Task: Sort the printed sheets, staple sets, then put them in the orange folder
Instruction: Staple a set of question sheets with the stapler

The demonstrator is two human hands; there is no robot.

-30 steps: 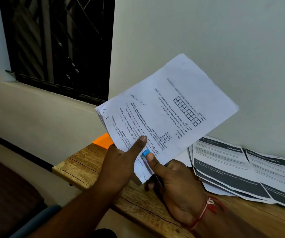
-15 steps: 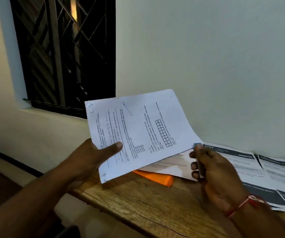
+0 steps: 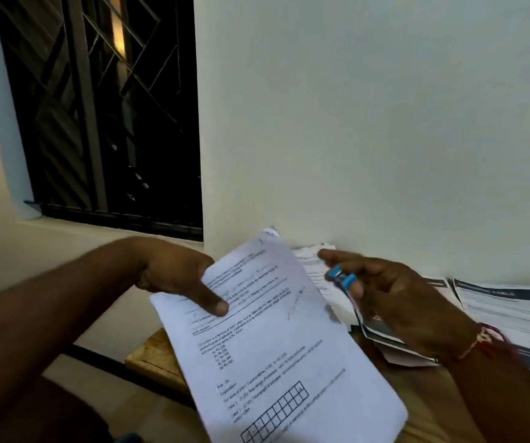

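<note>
My left hand [image 3: 177,276] pinches a set of white printed sheets [image 3: 276,353] near its top left, thumb on the front. The set hangs tilted over the wooden table [image 3: 155,356], its grid drawing toward me. My right hand [image 3: 385,298] is off the sheets, to their right, and holds a small stapler [image 3: 342,278] with blue ends between its fingers. More printed sheets with dark headers [image 3: 513,311] lie spread on the table against the wall. The orange folder is hidden from view.
A white wall stands right behind the table. A dark barred window [image 3: 97,116] is at the upper left, with a sill below it. The table's left edge ends near the held sheets.
The left hand has turned the sheet set so its long side points toward me and lowered it. The right hand with the stapler has come away from the sheets' edge.
</note>
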